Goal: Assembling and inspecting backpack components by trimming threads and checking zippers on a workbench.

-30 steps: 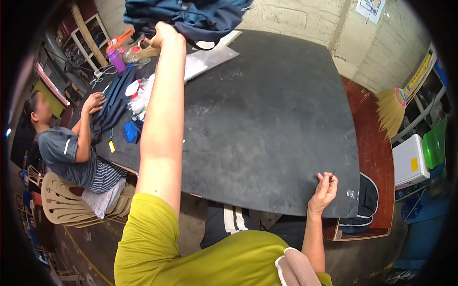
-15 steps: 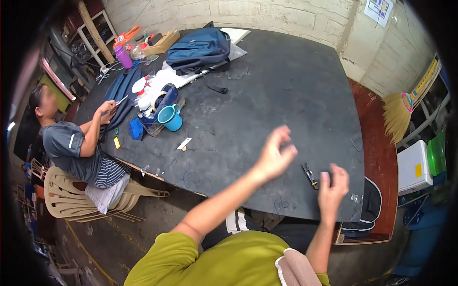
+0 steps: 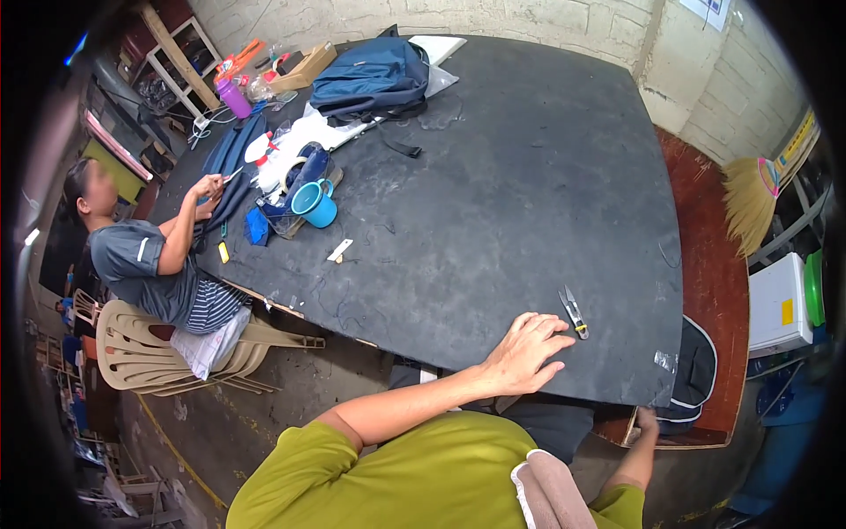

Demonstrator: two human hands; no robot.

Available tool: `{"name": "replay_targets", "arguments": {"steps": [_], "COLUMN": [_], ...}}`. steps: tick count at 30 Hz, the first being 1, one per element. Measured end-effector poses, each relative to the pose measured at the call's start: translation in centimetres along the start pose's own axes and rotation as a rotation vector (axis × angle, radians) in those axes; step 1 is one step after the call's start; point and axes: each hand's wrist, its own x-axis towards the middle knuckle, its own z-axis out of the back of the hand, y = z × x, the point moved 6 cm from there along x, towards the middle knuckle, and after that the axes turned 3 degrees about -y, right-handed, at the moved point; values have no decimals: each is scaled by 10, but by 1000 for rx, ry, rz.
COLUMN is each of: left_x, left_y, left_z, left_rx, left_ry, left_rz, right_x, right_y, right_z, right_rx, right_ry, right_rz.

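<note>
My left hand (image 3: pixel 527 354) is over the near edge of the dark table (image 3: pixel 493 212), palm down with its fingers apart and nothing in it. Just beyond its fingertips lies a pair of thread snips (image 3: pixel 574 314), blades pointing away from me. Down at the right, below the table top, my right hand (image 3: pixel 648 423) is at the near end of a reddish-brown wooden bench (image 3: pixel 716 410). Its fingers are mostly hidden there. A dark bag with white piping (image 3: pixel 694 375) lies on that bench, close to my right hand.
A blue mug (image 3: pixel 315 204), a blue backpack (image 3: pixel 370 78) and a purple bottle (image 3: pixel 233 99) stand toward the far left. Seated at the left, a person (image 3: pixel 141 247) handles dark fabric. A straw broom (image 3: pixel 751 203) and a white box (image 3: pixel 780 304) are at the right.
My left hand has come down and nearer to me, close to the table's edge. My right hand has left the table top beside the snips and dropped to the bench at the right.
</note>
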Motion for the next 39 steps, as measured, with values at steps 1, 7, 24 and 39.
{"name": "replay_targets", "arguments": {"steps": [1,7,24,39], "left_x": [3,2,19,21], "left_y": [0,-5,-6,-6], "left_z": [-13,-11,-4,-4], "left_rx": [9,87,121,89], "left_ry": [49,90,35,19], "left_rz": [-26,-8,68,95], "right_x": [-14,-16,11,-11], "right_y": [-24,-59,-64,163], "right_z": [12,5,-49,102], "right_rx": [44,270,886,723], "right_ry": [-18,24,83,-957], "right_rz": [-58,-233,-659,216]}}
